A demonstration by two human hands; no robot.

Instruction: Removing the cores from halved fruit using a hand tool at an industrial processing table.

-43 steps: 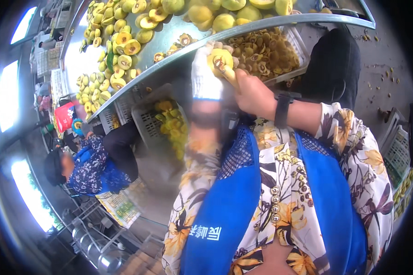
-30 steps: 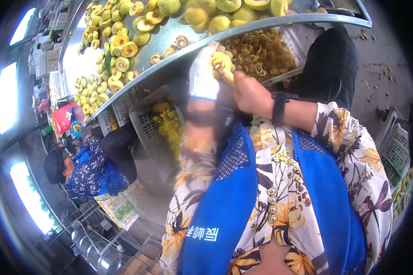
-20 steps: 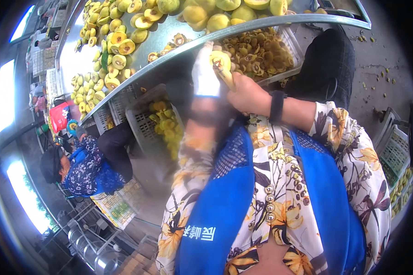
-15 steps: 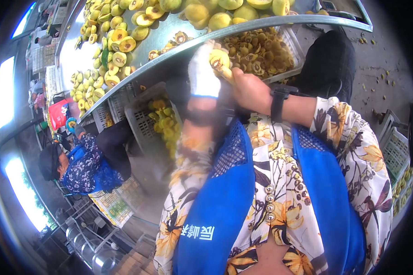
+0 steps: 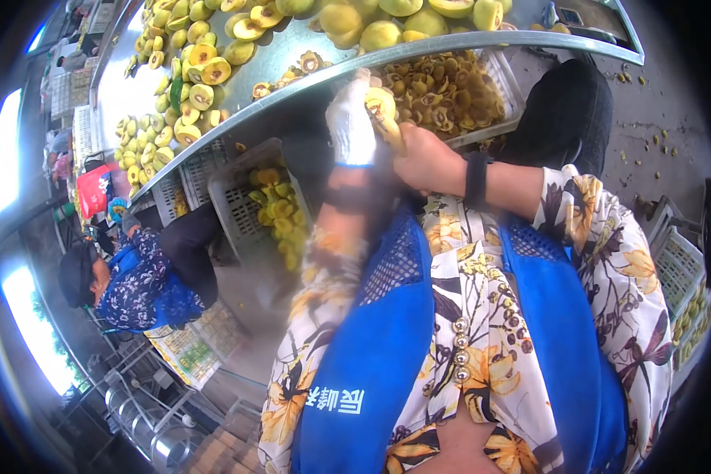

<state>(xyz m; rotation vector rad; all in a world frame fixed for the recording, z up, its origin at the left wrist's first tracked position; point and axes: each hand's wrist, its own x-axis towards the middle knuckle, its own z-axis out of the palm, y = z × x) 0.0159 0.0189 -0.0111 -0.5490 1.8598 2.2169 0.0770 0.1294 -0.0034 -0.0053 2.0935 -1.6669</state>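
Note:
My left hand [image 5: 348, 126], in a white glove, is closed around a cut yellow fruit half [image 5: 378, 100] just below the metal table's near edge. My bare right hand [image 5: 428, 160] grips a small hand tool by its yellowish handle [image 5: 393, 137]. The tool's front end meets the cut face of the fruit; its tip is hidden there, so its exact kind cannot be made out. Just beyond both hands, a white crate [image 5: 510, 87] holds many brownish-yellow scooped-out pieces. On the metal table [image 5: 275, 65] lie whole and halved yellow fruits [image 5: 216, 71].
The table rim [image 5: 419, 44] curves above my hands. A crate of yellow fruit pieces [image 5: 280, 209] stands on the floor to the left. Farther left sits another person [image 5: 146, 276] in a blue vest. More crates [image 5: 679, 265] stand at the right. Fruit scraps dot the floor.
Both hands have shifted slightly right, still together on the fruit. My right hand has lowered a little, with the tool's handle tilted more steeply. The view has shifted slightly.

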